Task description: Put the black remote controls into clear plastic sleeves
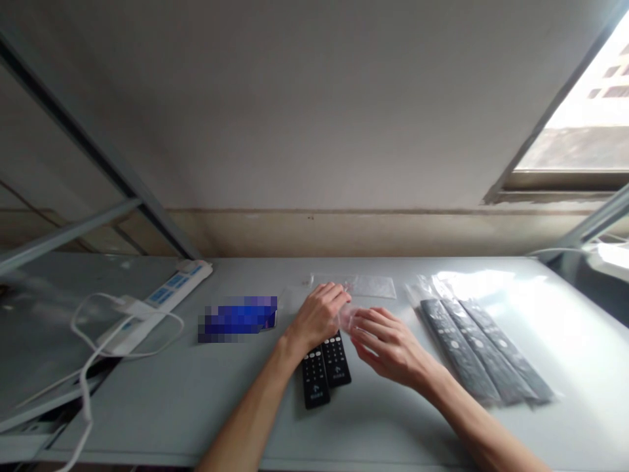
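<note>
Two black remote controls (327, 370) lie side by side on the grey table (196, 393), near its middle. My left hand (319, 313) rests over their far ends with fingers curled, pinching the edge of a clear plastic bag (346, 316). My right hand (386, 344) is just to the right, fingers bent and touching the same bag. More clear bags (366, 286) lie flat just behind the hands. Three black remote controls in clear bags (484, 351) lie in a row to the right.
A white power strip (162, 298) with white cables (98, 341) sits at the left. A blurred blue object (238, 319) lies left of my hands. Grey shelf struts (73, 226) rise at the left, a window (584, 124) at the upper right.
</note>
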Demonstrator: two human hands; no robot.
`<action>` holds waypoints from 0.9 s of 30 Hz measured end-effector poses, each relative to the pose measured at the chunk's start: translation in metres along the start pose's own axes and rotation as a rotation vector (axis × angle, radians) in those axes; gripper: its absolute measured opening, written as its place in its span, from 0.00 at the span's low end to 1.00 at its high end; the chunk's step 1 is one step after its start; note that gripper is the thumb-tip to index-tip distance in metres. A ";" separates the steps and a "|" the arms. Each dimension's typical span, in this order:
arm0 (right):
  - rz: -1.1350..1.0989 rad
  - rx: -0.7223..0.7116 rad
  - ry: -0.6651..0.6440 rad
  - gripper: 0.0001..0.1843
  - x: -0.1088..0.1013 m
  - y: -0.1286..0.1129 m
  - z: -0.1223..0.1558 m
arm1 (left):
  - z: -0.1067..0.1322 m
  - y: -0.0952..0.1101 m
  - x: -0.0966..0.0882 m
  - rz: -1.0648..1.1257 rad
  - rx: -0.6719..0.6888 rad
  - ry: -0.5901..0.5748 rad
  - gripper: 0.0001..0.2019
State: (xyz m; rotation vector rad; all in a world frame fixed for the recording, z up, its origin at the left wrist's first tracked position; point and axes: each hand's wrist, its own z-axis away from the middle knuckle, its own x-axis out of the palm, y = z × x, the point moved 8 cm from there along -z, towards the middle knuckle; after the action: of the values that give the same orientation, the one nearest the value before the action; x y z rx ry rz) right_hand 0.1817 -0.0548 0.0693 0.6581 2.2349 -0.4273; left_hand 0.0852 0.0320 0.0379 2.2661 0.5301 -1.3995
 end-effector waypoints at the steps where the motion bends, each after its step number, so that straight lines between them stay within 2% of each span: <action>1: -0.008 0.019 -0.015 0.18 0.001 0.002 0.000 | 0.000 0.000 -0.002 -0.019 0.002 0.001 0.08; 3: -0.012 0.046 -0.023 0.23 0.001 0.006 0.001 | 0.000 -0.002 -0.010 -0.071 0.005 0.017 0.11; 6: -0.006 0.072 -0.008 0.32 -0.003 0.009 0.002 | 0.002 -0.009 -0.029 -0.140 -0.019 0.120 0.19; 8: -0.022 0.085 -0.003 0.33 -0.004 0.010 0.002 | 0.004 -0.013 -0.038 -0.141 -0.031 0.179 0.24; 10: -0.055 0.087 -0.005 0.33 -0.001 0.011 0.002 | 0.004 -0.011 -0.037 -0.105 -0.005 0.172 0.26; 12: -0.095 0.076 -0.033 0.33 0.006 0.012 0.002 | 0.002 -0.004 -0.029 -0.053 0.045 0.110 0.24; 15: -0.164 0.050 -0.078 0.33 0.016 0.011 0.005 | -0.002 0.005 -0.015 -0.027 0.058 0.008 0.11; 17: -0.206 0.056 0.018 0.30 0.011 0.009 0.007 | -0.003 0.005 -0.009 -0.048 0.028 -0.019 0.06; 19: -0.236 0.123 0.194 0.24 -0.001 0.008 0.010 | -0.002 0.002 -0.007 -0.059 -0.005 0.001 0.06; 21: -0.273 0.217 0.254 0.16 -0.001 0.007 0.013 | 0.000 -0.006 -0.006 -0.043 -0.045 0.043 0.06; 22: -0.294 0.254 0.203 0.12 0.006 0.004 0.012 | 0.002 -0.010 -0.006 -0.029 -0.068 0.066 0.05; 24: -0.317 0.296 -0.001 0.06 0.031 -0.002 0.011 | 0.004 -0.018 -0.003 0.002 -0.111 0.103 0.04; 27: -0.310 0.380 -0.258 0.18 0.061 -0.003 0.016 | 0.006 -0.023 0.006 0.050 -0.140 0.117 0.06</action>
State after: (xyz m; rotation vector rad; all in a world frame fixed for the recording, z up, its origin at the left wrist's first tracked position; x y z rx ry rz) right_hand 0.1539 -0.0454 0.0135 0.4130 2.0256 -1.0504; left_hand 0.0712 0.0491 0.0268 2.2420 0.5848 -1.1737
